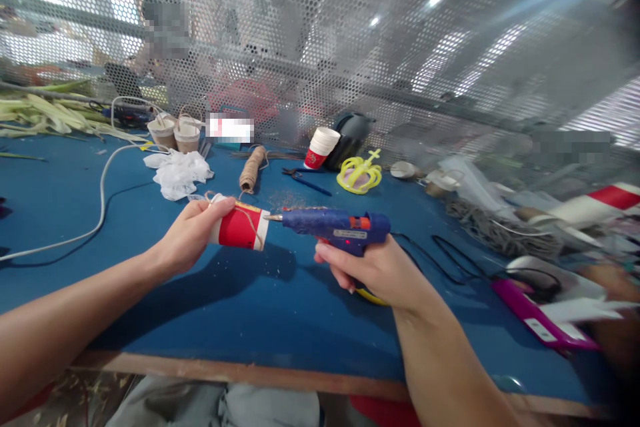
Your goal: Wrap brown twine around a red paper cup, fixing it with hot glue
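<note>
My left hand (193, 233) is closed round a red and white paper cup (240, 227), which lies on its side in the air above the table. A thin strand of twine (253, 219) runs along the cup's side. In my right hand (367, 267) is a blue hot glue gun (330, 225), gripped by its handle, with a small red light showing. Its metal nozzle points left and is at the cup's rim; whether it touches cannot be made out. Behind the cup lies a roll of twine (253, 169).
The blue table (210, 320) holds pliers (307, 180), stacked paper cups (323, 147), a yellow crown-shaped piece (359, 175) and a crumpled white plastic bag (179, 173). Two twine-wrapped cups (187, 135) stand back left. A purple power strip (540, 320) and black cord lie right. Perforated metal screen (300, 33) behind.
</note>
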The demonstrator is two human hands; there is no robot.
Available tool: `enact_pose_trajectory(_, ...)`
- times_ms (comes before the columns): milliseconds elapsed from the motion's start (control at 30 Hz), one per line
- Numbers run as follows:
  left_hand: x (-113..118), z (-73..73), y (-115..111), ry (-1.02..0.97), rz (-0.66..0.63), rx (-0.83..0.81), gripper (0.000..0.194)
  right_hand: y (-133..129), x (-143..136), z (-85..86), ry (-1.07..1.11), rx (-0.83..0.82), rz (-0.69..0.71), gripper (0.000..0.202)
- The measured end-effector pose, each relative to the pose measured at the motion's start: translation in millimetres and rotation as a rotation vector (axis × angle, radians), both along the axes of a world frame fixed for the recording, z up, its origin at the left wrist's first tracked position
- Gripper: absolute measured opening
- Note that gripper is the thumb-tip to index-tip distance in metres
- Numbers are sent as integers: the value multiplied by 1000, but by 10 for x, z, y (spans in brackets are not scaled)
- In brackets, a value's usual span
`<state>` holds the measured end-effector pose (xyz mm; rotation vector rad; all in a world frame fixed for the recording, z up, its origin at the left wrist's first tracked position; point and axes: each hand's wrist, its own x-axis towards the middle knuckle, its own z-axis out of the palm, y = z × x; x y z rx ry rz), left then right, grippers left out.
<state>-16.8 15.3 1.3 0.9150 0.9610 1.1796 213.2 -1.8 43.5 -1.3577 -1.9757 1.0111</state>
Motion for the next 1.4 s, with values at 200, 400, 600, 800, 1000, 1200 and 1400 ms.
enact_pose_trajectory(200,-14,-23,-19,56,-31,89,30,21,17,-18,47,16,4,24)
enact_pose_trajectory(400,-34,-57,-21,120,-50,169,35,4,28,-3,41,17,11,23)
enact_pose_trajectory(600,-54,-92,-8,134,-40,186,36,-15,20,38,23,14,28,25)
enact_pose_trajectory(800,-56,-101,-14,149,-8,188,35,1,38,28,39,16,4,25)
enact_pose_trajectory(1000,-63,-101,-14,138,-23,199,34,4,38,25,42,12,20,24)
enact_pose_trajectory(1200,-65,-103,-15,137,-35,204,37,-12,35,38,27,4,26,22)
enact_pose_trajectory(1400,-69,-119,-11,109,-18,199,33,11,48,17,58,4,7,24)
